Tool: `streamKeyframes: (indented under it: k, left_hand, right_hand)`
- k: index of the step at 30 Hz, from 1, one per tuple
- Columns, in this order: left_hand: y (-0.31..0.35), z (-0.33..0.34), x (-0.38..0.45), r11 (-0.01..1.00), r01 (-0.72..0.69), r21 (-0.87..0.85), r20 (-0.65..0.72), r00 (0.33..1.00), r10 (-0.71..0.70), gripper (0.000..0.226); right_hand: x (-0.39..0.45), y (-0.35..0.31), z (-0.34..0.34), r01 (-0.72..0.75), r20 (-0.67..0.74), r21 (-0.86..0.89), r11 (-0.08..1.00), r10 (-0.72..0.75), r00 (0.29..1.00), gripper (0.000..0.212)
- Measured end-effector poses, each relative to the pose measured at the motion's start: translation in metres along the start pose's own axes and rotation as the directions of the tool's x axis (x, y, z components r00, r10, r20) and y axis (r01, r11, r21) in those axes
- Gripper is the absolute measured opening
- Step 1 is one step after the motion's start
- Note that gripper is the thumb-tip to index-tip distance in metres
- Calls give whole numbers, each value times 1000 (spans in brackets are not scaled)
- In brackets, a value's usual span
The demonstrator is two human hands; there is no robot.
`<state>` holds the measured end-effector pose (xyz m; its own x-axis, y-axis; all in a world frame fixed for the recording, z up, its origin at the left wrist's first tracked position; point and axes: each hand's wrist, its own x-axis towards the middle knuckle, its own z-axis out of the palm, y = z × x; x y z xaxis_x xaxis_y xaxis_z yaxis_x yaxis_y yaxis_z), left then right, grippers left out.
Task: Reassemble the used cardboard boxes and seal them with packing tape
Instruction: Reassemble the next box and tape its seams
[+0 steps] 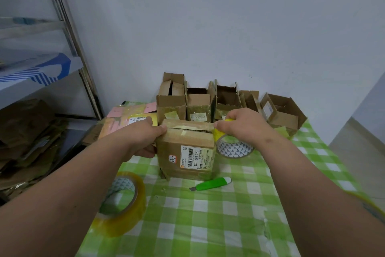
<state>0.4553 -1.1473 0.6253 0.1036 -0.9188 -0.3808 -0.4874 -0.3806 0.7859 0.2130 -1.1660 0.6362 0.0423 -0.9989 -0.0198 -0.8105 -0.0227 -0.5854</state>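
Observation:
A small brown cardboard box point(187, 148) with a white shipping label stands on the green checked tablecloth, its top flaps folded together. My left hand point(145, 135) grips its upper left edge, thumb pressed on the top. My right hand point(245, 125) holds a roll of yellowish packing tape point(233, 148) against the box's upper right corner. A strip of tape lies across the top seam between the two hands.
A second, larger tape roll point(120, 200) lies front left. A green utility knife point(212, 183) rests just in front of the box. Several open boxes point(227, 102) line the wall behind. Flattened cardboard point(129, 119) lies back left; metal shelving point(41, 69) stands at left.

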Motion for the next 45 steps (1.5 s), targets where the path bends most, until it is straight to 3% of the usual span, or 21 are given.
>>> streamKeyframes:
  k: [2,5,7,9,10,12,13,14,16,18,21,25,28,32,34,37,40,42,45]
  left_hand:
    - [1,0,-1,997,-21,81,-5,1000,21,67]
    - [-5,5,0,939,-47,341,33,999,38,61]
    - [-6,8,2,932,-78,355,27,997,73,60]
    - [-4,9,3,914,-167,370,-70,976,206,56]
    - [-3,10,2,878,-213,428,-159,939,305,57]
    - [1,15,1,721,-337,605,-265,769,582,60]
    - [5,20,1,629,-419,655,-224,688,690,58]
    - [9,27,1,551,-492,674,-128,657,743,56]
    - [15,44,1,461,-556,692,101,707,700,56]
    - [15,57,3,359,-512,780,267,792,549,69]
    - [16,55,5,272,-481,833,332,829,450,97]
    - [18,48,9,206,-488,848,358,815,456,87]
    - [21,54,10,220,-463,859,333,830,448,90]
    - [24,66,16,224,-416,881,286,847,448,95]
    - [24,67,17,235,-417,878,283,848,449,95]
    - [21,68,18,246,-416,875,273,845,460,94]
    - [20,69,16,254,-411,876,275,856,437,93]
    - [20,70,14,246,-412,877,274,851,448,93]
    - [22,69,10,252,-437,864,286,835,470,96]
  right_hand:
    - [-1,-4,-1,3,5,-26,1000,-3,1000,39]
    - [-2,-8,-3,15,21,-78,997,-13,1000,35]
    - [-1,-7,-2,22,20,-84,996,-21,1000,38]
    - [-2,-7,-2,18,12,-75,997,-18,1000,44]
    - [-2,-6,-1,17,6,-73,997,-16,1000,45]
    - [-1,-6,0,18,-1,-78,997,-18,1000,47]
    - [0,-5,1,19,0,-81,997,-20,1000,46]
    - [1,-5,1,20,4,-83,996,-20,1000,45]
    - [2,-4,1,21,10,-84,996,-20,1000,40]
    - [0,-3,1,23,-2,-87,996,-23,1000,40]
    - [-1,2,2,8,-3,-63,998,-8,1000,45]
    - [-1,7,4,29,-3,4,1000,-29,1000,40]
    - [1,9,4,-35,47,187,982,27,999,34]
    - [0,26,2,-96,71,569,817,67,995,13]
    - [-1,38,6,-106,80,656,748,70,994,23]
    - [-7,49,19,-139,116,756,640,78,990,35]
    - [-11,53,29,-133,106,830,542,81,991,32]
    - [-13,54,31,-93,63,839,536,74,995,27]
    - [-15,56,28,-21,-17,780,626,55,998,40]
